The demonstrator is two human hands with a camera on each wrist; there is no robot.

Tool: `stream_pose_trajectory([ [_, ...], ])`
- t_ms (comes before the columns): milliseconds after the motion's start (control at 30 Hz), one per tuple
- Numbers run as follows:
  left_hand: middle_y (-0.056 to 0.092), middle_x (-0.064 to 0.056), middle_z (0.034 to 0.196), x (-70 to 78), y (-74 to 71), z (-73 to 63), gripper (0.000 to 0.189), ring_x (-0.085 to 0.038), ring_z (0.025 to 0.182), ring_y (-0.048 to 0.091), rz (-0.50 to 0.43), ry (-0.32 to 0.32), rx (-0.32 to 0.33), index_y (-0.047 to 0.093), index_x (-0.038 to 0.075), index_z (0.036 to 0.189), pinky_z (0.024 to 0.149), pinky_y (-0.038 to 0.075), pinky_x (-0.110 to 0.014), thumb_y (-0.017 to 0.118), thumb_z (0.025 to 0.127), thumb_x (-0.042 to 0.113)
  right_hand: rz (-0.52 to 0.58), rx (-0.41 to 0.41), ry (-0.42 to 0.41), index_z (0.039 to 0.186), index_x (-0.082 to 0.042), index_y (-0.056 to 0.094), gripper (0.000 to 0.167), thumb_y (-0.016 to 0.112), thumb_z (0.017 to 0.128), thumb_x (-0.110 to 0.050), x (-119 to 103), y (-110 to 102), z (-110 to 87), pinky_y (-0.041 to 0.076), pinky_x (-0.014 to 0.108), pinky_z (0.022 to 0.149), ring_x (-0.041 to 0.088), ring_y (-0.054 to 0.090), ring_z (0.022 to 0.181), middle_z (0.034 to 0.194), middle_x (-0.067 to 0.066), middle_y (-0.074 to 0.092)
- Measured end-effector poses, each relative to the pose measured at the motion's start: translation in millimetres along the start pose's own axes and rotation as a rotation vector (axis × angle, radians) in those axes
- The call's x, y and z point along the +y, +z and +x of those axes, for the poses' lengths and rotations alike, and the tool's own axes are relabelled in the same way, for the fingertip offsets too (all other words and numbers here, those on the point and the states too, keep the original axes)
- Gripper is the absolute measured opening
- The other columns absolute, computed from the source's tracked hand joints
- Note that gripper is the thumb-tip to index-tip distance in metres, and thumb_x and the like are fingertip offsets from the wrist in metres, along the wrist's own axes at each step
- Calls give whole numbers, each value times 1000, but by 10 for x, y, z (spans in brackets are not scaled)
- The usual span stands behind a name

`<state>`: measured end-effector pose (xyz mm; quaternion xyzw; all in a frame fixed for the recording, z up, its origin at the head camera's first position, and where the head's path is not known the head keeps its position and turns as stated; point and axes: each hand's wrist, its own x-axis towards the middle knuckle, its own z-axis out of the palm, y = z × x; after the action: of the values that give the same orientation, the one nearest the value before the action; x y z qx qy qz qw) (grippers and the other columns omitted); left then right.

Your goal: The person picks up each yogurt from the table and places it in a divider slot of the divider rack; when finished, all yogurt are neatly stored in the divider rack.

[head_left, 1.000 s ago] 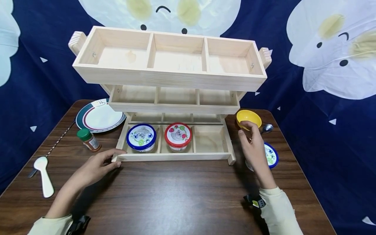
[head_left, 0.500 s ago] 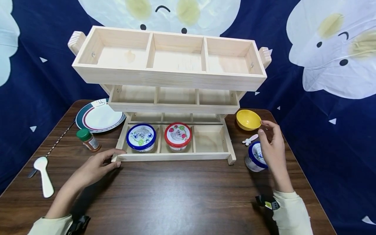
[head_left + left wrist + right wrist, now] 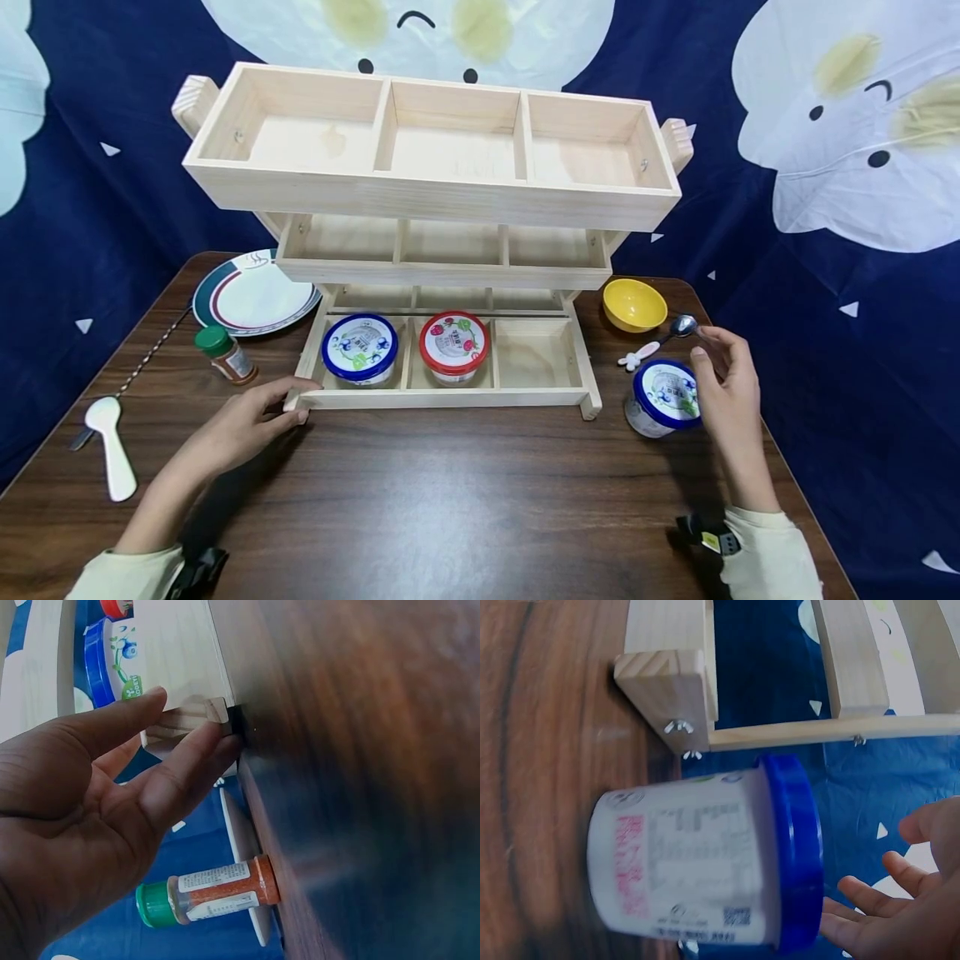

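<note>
My left hand [image 3: 238, 429] pinches the front left corner of a tiered wooden rack [image 3: 442, 400], thumb and fingers on either side of its corner end [image 3: 187, 718]. Two yogurt tubs sit in the rack's bottom tray: a blue-lidded one [image 3: 360, 348] at left and a red-lidded one [image 3: 454, 343] in the middle. My right hand [image 3: 731, 396] hovers with loose fingers just right of another blue-lidded tub [image 3: 656, 404], which stands upright on the table. In the right wrist view those fingers [image 3: 866, 896] hold nothing. A small spoon [image 3: 678, 327] with a pink rabbit-shaped handle lies just beyond.
A yellow bowl [image 3: 634, 306] stands at the back right. On the left are plates [image 3: 258, 292], a green-capped spice jar [image 3: 227, 354], a white spoon [image 3: 112, 450] and a thin twisted-handled utensil [image 3: 153, 354]. The rack's upper tiers [image 3: 435, 196] overhang the bottom tray.
My right hand has moved rightward from beside the yellow bowl, past the tub, uncovering the tub's lid and the rabbit-handled spoon. The left hand stays at the rack corner.
</note>
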<state>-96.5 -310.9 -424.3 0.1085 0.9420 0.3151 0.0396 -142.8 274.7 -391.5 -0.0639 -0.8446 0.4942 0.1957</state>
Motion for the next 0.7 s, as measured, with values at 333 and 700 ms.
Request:
stream_pose_trajectory([
  [333,73,-11,117,-4,20,8,32,-29,108,63,-6,-8,-4,71,5,133,89,53,-50,77,101,4,-56,53,76,152,-5,58,41,54,113,-16,250,-127,-123,41,26,111,23,55,137,151,13,59],
  [700,73,-14,120,4,4,-12,33,-31,110,64,-5,-19,-3,71,5,134,91,53,-58,76,101,4,31,44,157,146,-3,60,37,61,110,-10,427,-105,-230,40,9,96,2,54,120,138,2,60],
])
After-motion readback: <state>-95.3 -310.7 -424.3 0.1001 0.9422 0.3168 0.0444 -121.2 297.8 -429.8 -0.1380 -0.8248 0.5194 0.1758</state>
